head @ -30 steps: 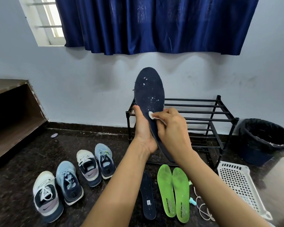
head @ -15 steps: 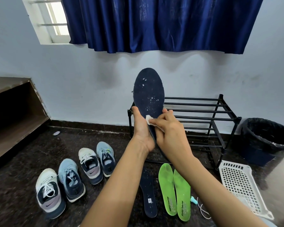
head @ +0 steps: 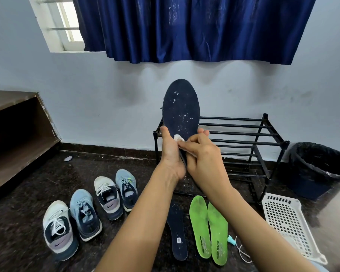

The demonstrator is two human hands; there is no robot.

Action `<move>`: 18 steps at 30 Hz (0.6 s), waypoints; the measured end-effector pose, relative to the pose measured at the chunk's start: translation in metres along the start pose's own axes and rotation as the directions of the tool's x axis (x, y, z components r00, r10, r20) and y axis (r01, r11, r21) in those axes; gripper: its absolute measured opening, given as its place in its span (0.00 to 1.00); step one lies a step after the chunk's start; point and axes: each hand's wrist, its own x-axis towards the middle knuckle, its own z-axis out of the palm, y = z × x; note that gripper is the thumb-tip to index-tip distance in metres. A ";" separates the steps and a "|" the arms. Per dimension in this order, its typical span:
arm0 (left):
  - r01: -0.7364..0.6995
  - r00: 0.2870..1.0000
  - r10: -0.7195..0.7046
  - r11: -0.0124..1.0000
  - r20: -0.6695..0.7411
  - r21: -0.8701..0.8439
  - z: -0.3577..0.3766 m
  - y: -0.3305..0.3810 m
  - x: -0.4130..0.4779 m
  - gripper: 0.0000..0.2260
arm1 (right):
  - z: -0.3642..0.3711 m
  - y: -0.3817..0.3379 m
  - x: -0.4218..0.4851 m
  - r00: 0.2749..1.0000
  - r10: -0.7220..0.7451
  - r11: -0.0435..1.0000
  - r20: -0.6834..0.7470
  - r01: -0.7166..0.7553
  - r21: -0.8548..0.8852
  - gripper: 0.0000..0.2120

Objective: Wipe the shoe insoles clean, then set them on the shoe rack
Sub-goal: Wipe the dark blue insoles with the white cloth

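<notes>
Two bare hands meet at the middle of the frame around a dark blue insole [head: 182,108] held upright, toe end up, in front of the pale wall. The left hand [head: 171,154] wraps the insole's lower left edge, thumb lying along the rim and fingers closed behind it. The right hand [head: 202,154] pinches a small white wipe [head: 178,137] against the insole's face, fingertips pressed together on it. White specks dot the insole above the wipe. The raised insole and both hands cover the left end of the black shoe rack [head: 243,142], whose barred shelves carry nothing that can be seen.

On the dark speckled floor [head: 24,185] below the forearms lie a second dark blue insole [head: 178,234], partly hidden by the left forearm, and just to its right a pair of green insoles [head: 208,228] lying side by side and touching. A small teal object with a white cord [head: 241,250] sits beside the right green one. Four sneakers [head: 86,211] stand in a slanted row to the left, well apart from the rack. A white perforated basket [head: 289,224] lies tilted near the rack's right leg, and a dark bin with a black liner [head: 318,169] stands behind it. A wooden shelf [head: 14,138] lines the left wall, and a blue curtain [head: 185,28] hangs above.
</notes>
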 end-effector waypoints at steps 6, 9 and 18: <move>-0.038 0.999 0.038 0.998 0.012 -0.042 -0.002 0.001 -0.002 0.39 | -0.001 0.005 -0.003 0.989 -0.095 0.987 0.110 0.108 -0.122 0.13; -0.025 1.000 0.025 1.000 0.004 -0.001 0.002 -0.003 -0.005 0.38 | -0.002 0.012 0.006 0.997 -0.050 0.987 0.052 0.057 -0.149 0.14; -0.041 0.999 0.042 0.999 0.032 -0.025 0.004 0.000 -0.004 0.40 | 0.005 0.013 -0.003 0.996 0.081 0.988 0.048 -0.074 -0.136 0.14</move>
